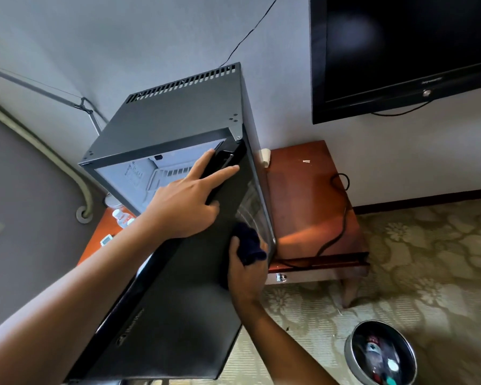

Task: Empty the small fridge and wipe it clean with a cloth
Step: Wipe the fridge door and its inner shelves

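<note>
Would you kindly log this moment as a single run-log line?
fridge door: open | left hand: holds door's top edge | right hand: presses dark cloth on door's outer face | interior: looks empty

Grey wall (95, 37), upper left; black television (406, 48), upper right; red-brown wooden table (311, 195), centre right; floral carpet (433, 259), lower right.
</note>
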Motion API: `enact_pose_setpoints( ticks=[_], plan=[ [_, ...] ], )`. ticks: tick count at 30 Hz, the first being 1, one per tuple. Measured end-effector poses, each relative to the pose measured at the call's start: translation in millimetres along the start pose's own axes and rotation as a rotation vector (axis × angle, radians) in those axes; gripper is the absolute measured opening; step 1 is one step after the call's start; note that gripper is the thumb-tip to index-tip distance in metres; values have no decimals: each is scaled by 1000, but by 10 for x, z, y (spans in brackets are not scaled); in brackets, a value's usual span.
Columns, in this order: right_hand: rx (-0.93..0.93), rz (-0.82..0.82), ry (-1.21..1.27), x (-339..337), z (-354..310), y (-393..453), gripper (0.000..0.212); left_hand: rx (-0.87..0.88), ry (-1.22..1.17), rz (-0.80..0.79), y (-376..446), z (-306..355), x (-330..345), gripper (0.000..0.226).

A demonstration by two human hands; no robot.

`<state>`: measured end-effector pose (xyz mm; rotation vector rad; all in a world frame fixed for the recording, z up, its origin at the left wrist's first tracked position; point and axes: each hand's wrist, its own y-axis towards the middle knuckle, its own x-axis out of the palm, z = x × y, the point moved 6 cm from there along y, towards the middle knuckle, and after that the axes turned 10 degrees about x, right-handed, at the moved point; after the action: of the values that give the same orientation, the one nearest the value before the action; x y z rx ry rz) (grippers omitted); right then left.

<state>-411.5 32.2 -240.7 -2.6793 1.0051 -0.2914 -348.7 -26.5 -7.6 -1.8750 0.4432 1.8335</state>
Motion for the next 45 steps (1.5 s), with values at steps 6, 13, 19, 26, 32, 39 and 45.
enact_pose_setpoints(
  ticks=[6,13,19,26,32,39,45],
  plan=[
    [533,99,-101,-149,1472,249,46,-11,-6,-6,6,-15,12,79],
    [675,84,-95,-219,1747,470,55,-31,-69,0,-24,-2,-4,80],
    [531,105,37,-180,1138,1157,58,-33,-109,21,-31,66,16,78],
    [418,40,27,10,761,2026,25,-9,-143,44,-37,61,39,78],
    [507,182,20,-122,1531,1519,70,-23,-151,45,-21,66,33,79],
    [467,226,90,-60,1000,1349,61,-39,-175,58,-30,108,-4,81],
    [211,243,115,107,-419,1010,55,-51,-296,87,-20,130,-24,55]
  ],
)
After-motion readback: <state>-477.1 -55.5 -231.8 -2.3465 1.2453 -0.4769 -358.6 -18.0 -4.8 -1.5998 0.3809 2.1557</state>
